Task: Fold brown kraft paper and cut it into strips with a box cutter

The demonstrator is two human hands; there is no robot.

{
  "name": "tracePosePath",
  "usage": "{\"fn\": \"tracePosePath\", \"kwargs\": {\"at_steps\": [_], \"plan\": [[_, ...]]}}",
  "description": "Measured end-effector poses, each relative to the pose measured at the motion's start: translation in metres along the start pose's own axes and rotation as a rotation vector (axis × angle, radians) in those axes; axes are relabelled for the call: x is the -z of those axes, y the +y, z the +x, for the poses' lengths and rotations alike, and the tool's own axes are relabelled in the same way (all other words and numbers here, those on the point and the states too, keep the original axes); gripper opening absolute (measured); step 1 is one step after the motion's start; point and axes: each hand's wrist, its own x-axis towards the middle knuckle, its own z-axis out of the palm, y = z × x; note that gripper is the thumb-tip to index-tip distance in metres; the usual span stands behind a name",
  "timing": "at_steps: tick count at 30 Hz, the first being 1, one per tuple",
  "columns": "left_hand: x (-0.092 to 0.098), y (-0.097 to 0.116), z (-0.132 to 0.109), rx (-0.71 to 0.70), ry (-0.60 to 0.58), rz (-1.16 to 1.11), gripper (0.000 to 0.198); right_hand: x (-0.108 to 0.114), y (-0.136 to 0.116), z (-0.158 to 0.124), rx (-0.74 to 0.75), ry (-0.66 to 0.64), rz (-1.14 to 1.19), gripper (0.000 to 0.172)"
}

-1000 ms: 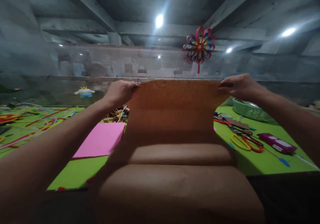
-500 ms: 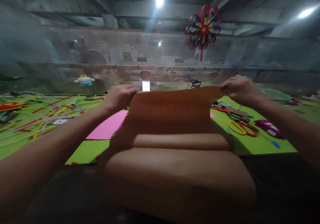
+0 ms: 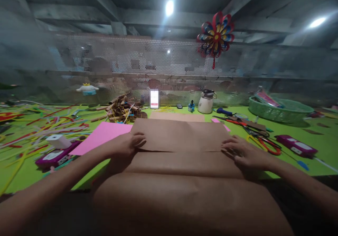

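Note:
A large sheet of brown kraft paper (image 3: pixel 182 134) spreads from the table over its front edge towards me. Its far part is folded over, with the loose edge lying across the sheet. My left hand (image 3: pixel 129 144) is closed at the left end of that edge, fingers bent over the paper. At the right end, my right hand (image 3: pixel 244 152) has its fingertips and thumb at the corner of the fold. The undersides of both grips are hidden. Pink paper (image 3: pixel 102 135) lies beside my left forearm.
On the green tabletop (image 3: pixel 280 169), scissors (image 3: pixel 264 142) and a purple device (image 3: pixel 295 145) lie at right. Behind stand a green basket (image 3: pixel 281 111) and a pale jug (image 3: pixel 206 102). Left are bundled brown sticks (image 3: pixel 124 109), coloured strips (image 3: pixel 63 123) and a white charger (image 3: pixel 58 141).
Both hands have come down and nearer with the paper's edge. The raised brown sheet now lies folded over on itself, and the basket, jug and sticks show behind it.

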Motion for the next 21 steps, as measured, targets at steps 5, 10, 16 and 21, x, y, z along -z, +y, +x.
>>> {"fn": "tracePosePath", "kwargs": {"at_steps": [5,10,16,21], "plan": [[0.039,-0.023,0.04,0.087,-0.05,-0.133,0.061,0.023,0.035,0.03,-0.157,0.068,0.051,0.042],[0.03,-0.038,0.098,0.19,-0.128,-0.066,0.058,0.022,0.065,0.09,-0.321,-0.076,-0.038,0.044],[-0.007,-0.055,0.139,0.276,-0.157,0.044,0.079,0.01,0.085,0.145,-0.358,-0.18,-0.019,0.06],[-0.022,-0.067,0.142,0.234,-0.159,0.072,0.076,0.003,0.101,0.154,-0.398,-0.268,0.061,0.06]]}}
